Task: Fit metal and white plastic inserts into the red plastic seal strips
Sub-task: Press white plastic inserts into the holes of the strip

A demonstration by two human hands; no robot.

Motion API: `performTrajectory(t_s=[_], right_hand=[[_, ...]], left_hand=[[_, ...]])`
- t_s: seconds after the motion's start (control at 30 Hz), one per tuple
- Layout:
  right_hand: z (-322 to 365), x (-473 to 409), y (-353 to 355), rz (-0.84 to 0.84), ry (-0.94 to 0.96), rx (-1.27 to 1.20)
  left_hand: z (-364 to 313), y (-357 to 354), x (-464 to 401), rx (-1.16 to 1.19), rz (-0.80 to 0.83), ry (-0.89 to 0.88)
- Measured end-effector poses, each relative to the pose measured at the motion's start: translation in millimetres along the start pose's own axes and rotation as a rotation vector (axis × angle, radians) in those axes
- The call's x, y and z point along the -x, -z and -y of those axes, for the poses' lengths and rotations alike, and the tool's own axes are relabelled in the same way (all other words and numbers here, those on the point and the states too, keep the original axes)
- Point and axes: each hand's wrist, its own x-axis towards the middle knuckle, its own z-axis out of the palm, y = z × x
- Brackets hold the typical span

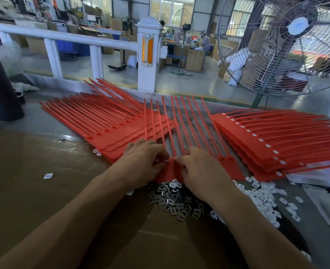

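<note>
On red seal strips point(171, 167), both hands point(146, 162) pressing

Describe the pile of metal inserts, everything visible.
The metal inserts lie in a loose heap on the brown cardboard surface, just below the red seal strips under both hands. They look like small flat stamped squares, grey and shiny, each with a rectangular cut-out. They lie jumbled at all angles. The right hand overlaps the heap's top edge; white plastic inserts border its right side.
</note>
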Motion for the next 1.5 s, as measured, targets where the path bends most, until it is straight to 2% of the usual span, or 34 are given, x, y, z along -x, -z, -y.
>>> performTrajectory(t_s=[0.13,0.27,0.5,0.63,0.77,1.07,1.17,1.37,1.5], right_hand=[[7,2,4,0.021,0.0,0.09],[4,-2,5,0.035,-0.031,0.046],[-17,7,9,0.015,-0.007,-0.263],[-21,12,14,0.137,0.046,-0.431],[-15,14,16,0.178,0.101,-0.444],[-7,15,12,0.117,0.163,-0.359],[-10,15,10,0.046,0.111,-0.441],[-25,8,4,-0.126,-0.117,-0.651],[-34,1,3,-0.179,-0.212,-0.633]], left_hand=[[-1,0,0,-0.003,0.002,0.001],[-2,1,0,0.005,0.007,0.003],[0,3,0,0.024,0.003,0.0],[0,2,0,0.024,0.004,0.004],[1,2,0,0.025,0.0,0.005],[2,0,1,0.028,-0.007,0.007],[2,0,1,0.031,-0.004,0.006],[4,-1,-1,0.033,0.001,0.006],[5,-1,-2,0.037,0.011,0.011]])
